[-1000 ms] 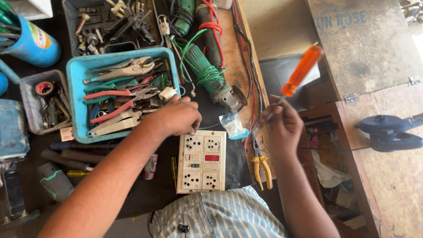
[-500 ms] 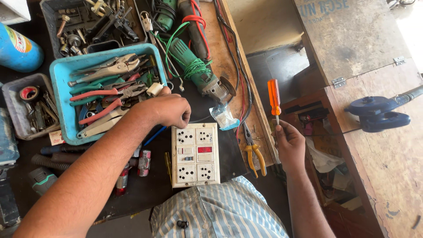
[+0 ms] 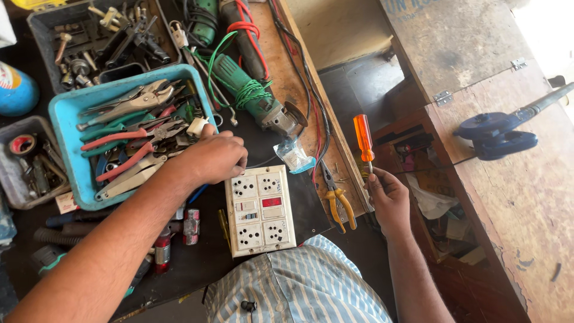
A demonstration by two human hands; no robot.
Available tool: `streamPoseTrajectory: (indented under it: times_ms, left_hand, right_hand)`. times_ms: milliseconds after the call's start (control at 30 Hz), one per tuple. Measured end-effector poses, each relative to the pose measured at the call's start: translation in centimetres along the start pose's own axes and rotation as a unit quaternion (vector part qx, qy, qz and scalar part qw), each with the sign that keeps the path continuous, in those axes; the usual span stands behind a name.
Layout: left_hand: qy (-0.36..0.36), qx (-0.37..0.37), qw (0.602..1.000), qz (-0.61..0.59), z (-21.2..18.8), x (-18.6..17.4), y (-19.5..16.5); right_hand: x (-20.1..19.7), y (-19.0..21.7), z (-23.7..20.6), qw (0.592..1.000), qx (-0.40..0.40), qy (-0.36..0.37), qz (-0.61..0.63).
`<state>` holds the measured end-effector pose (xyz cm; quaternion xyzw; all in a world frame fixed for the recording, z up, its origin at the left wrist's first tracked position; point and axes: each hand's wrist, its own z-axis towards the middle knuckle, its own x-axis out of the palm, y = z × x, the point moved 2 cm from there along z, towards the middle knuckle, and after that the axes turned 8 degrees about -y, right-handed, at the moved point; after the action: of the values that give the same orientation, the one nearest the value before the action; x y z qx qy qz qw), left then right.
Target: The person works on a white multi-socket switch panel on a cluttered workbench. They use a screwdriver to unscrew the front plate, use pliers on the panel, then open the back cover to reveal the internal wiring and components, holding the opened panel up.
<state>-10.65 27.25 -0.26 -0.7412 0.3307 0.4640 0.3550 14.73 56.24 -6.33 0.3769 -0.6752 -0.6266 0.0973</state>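
Bright daylight glare top right, edges perhaps distorted.

The left hand point(image 3: 212, 157) covers the blue tray's point(image 3: 64, 119) right corner, so what its fingertips touch cannot be told. The screwdriver's point(image 3: 363, 140) tip is hidden inside the right hand point(image 3: 387, 194). The grey bin point(image 3: 18, 185) and blue canister point(image 3: 17, 90) are cut off, perhaps by 1 half.

Left hand point(image 3: 212, 157) resting above white switchboard point(image 3: 260, 209) on counter point(image 3: 287, 90), beside blue tray point(image 3: 72, 113); right hand point(image 3: 387, 197) gripping orange screwdriver point(image 3: 363, 139) upright.
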Motion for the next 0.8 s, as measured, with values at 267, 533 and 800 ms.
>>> streamPoseTrajectory:
  times_ms: [267, 533, 800]
  left_hand:
    - [0.051, 0.001, 0.999, 0.001, 0.3, -0.8, -0.2]
    - [0.116, -0.069, 0.990, -0.033, 0.9, -1.2, 0.3]
    - [0.109, -0.033, 0.993, -0.018, 1.0, -0.8, 0.2]
  right_hand:
    - [-0.2, -0.4, 1.7, 0.997, -0.019, 0.040, 0.058]
    - [0.2, -0.7, 3.4, 0.995, -0.025, 0.081, 0.048]
    - [2.0, 0.6, 4.0, 0.988, 0.005, 0.132, 0.083]
